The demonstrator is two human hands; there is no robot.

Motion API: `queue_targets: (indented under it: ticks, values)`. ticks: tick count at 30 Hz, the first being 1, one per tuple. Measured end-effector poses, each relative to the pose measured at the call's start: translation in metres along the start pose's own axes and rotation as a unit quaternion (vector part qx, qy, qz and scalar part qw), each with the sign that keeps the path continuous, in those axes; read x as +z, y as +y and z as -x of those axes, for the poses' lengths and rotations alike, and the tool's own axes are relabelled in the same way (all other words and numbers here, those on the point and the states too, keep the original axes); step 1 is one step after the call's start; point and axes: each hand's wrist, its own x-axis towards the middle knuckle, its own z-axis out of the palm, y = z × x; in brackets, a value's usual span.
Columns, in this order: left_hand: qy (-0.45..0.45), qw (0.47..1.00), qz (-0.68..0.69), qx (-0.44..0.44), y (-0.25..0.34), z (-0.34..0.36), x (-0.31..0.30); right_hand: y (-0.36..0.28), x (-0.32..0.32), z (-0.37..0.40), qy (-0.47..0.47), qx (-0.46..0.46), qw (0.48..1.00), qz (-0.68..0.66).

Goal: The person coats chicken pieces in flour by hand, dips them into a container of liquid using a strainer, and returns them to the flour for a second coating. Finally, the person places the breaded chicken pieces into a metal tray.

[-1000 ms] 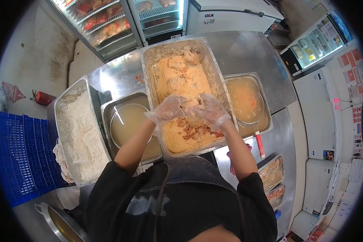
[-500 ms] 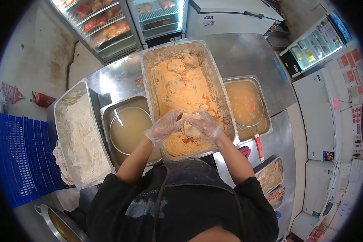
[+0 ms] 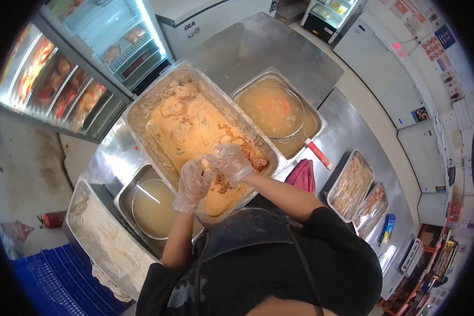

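Note:
My left hand (image 3: 191, 183) and my right hand (image 3: 229, 161), both in clear plastic gloves, meet over the near part of a deep metal tray (image 3: 136, 138). Their fingers are closed around a flour-coated chicken piece (image 3: 209, 169), mostly hidden by the gloves. Orange seasoned flour (image 3: 195, 131) fills the tray. Coated chicken pieces (image 3: 173, 106) lie at its far end, and darker reddish pieces (image 3: 257, 160) sit just right of my right hand.
Left stand a pan of cloudy liquid (image 3: 155, 205) and a tray of white flour (image 3: 108, 237). Right is another liquid pan holding a red-handled strainer (image 3: 318, 154). Beyond it are a maroon cloth (image 3: 302, 176) and wrapped meat trays (image 3: 351, 185). Fridges line the back.
The camera view has turned, so the trays appear rotated and shifted left. My hands stay together over the flour; less of the chicken piece shows between them now.

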Motion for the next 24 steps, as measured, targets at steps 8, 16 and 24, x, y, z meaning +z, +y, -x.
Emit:
queue_targets:
  ticks: [8,16,24]
  values:
    - [0.171,0.979,-0.112,-0.012,0.005,-0.008,0.02,-0.007,-0.013,-0.019,0.138,0.249,0.958,-0.042]
    - [-0.237,0.948,-0.139,-0.163,-0.102,-0.071,0.034,0.081,-0.118,0.032,-0.009,0.209,0.936,0.281]
    - [-0.059,0.945,-0.16,-0.28,-0.156,-0.069,0.112,0.103,-0.115,0.048,-0.044,0.434,0.885,0.164]
